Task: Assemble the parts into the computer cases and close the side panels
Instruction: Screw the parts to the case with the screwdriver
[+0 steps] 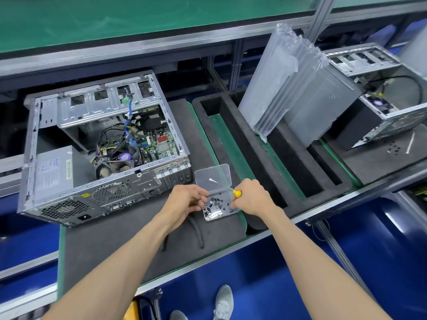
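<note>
Grey foam mat [129,245] on the assembly bench. Open computer case [101,144] left of centre, side panel off. Left hand [188,200] pinches inside the clear screw box [218,204] at lower centre; take one screw only, keep the box flat. Right hand [250,197] grips the yellow screwdriver [237,193] beside it.

Both forearms are bare from elbow to wrist, with no sleeve, watch, glove or ring showing on the left hand [188,199] or the right hand [251,196]. Below, the feet wear grey knit mesh trainers with white soles [223,301].
</note>
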